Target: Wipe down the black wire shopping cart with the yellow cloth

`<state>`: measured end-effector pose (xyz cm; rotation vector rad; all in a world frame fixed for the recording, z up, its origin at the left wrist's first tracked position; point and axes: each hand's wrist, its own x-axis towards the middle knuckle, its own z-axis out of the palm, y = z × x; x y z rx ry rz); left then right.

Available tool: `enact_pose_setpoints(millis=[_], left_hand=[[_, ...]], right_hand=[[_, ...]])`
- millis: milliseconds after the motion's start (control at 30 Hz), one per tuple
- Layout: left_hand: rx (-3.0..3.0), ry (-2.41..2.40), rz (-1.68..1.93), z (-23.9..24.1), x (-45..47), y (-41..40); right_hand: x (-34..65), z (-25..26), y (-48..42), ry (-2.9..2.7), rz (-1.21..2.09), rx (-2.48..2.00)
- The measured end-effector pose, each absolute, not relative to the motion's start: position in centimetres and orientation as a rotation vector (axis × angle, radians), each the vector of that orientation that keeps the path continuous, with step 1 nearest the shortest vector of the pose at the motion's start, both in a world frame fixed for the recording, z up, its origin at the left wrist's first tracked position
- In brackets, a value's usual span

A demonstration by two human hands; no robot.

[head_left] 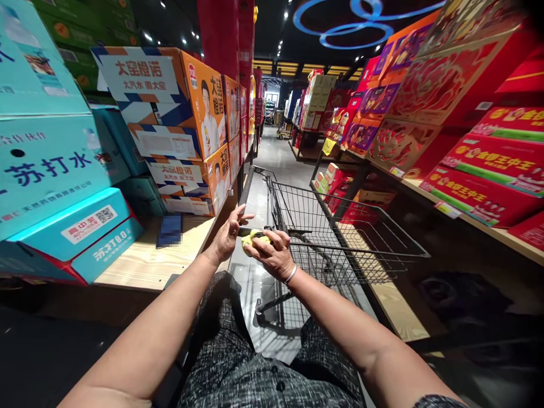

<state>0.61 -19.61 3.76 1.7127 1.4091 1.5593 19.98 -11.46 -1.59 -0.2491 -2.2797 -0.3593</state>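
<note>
My left hand (227, 237) is at the near end of the dark handle (245, 190) of a shopping cart (335, 226), its fingers loosely curled around the bar. Close to its right, my right hand (276, 255) grips a crumpled yellow cloth (254, 239), pressed against the grey end of the cart frame. Fingers cover part of the cloth and the bar behind it. A pale band circles my right wrist. The cart's wire basket stands sideways in the aisle.
At left, a wooden shelf (127, 272) bears turquoise boxes (46, 153), orange drink cartons (170, 102) and a dark flat item (169, 231). The right shelf (459, 218) holds stacked red boxes (484, 181). The tiled aisle (276, 141) runs ahead between them.
</note>
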Motion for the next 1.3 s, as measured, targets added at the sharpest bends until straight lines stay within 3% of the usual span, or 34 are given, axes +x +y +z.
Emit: enact_pose_setpoints(millis=[233, 467, 633, 800, 967, 1167, 1300], left_hand=[[1.707, 1.375, 1.553, 3.8, 0.1, -18.9], [1.804, 1.492, 1.527, 4.3, 0.4, -18.5], [2.096, 1.818, 1.281, 5.2, 0.3, -19.1], [2.253, 1.998, 1.039, 5.8, 0.2, -19.1], [2.461, 2.227, 0.650, 7.4, 1.7, -18.7], [2.553, 2.286, 0.084, 8.5, 5.1, -17.2], [2.597, 2.324, -0.036, 8.0, 6.1, -16.7]], right_hand=[[26.3, -6.2, -10.4, -2.241, -0.442, -0.313], [22.3, 0.6, -11.3, -2.068, -0.286, -0.406], [18.6, 2.7, -10.8, -2.171, -0.215, -0.454], [22.5, -2.0, -9.3, -2.136, -0.212, -0.484], [30.9, -4.9, -8.0, -2.143, -0.068, -0.892], [32.1, -1.3, -7.6, -1.934, 0.099, -1.318], [27.0, 1.0, -8.7, -1.994, 0.288, -1.248]])
